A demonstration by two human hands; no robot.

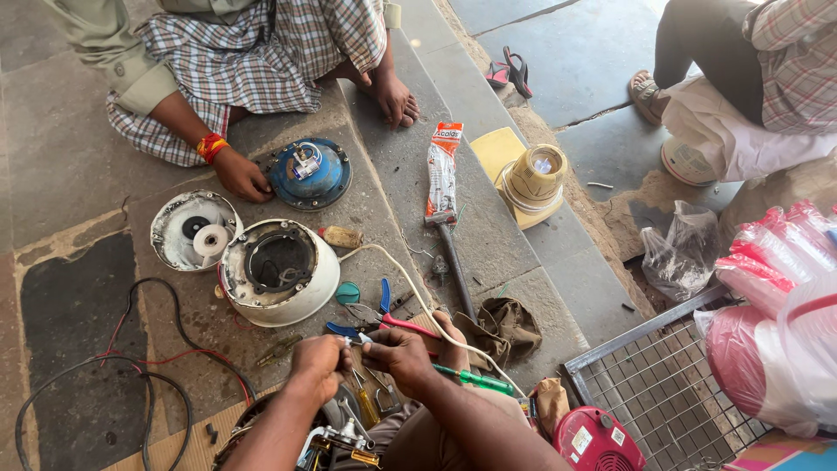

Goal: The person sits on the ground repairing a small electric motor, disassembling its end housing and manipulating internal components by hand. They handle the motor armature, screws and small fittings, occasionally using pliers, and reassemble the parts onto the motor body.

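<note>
Both hands met low in the middle of the view, the left hand (316, 366) curled shut and the right hand (394, 351) pinched closed, the two working together on a small metal part (352, 342) held between their fingertips; what exactly that part was could not be told, as it was too small. Far to the left, black and red wires (131, 349) looped over the stone floor (52, 157). Just right of them lay a round white cover (193, 230) with a pale hub, and beside it a white motor housing (279, 270) sat open side up, a white cord (418, 296) running from it toward the near right. Beyond these, another person's hand (241, 177), with a red and orange band at the wrist, rested against a blue round motor plate (308, 173). Near the working hands lay blue-handled pliers (384, 301) and red-handled pliers (405, 326), and a green screwdriver (475, 379) lay touching the right forearm. Further right, a hammer (453, 257) lay on the step with an orange and white packet (443, 170) above its head, then a cream mixer base (534, 179) on a yellow board. A brown rag (506, 327) lay near the hammer's handle. At the near right stood a wire rack (671, 384), a red appliance (597, 440) and pink plastic bags (767, 349).
</note>
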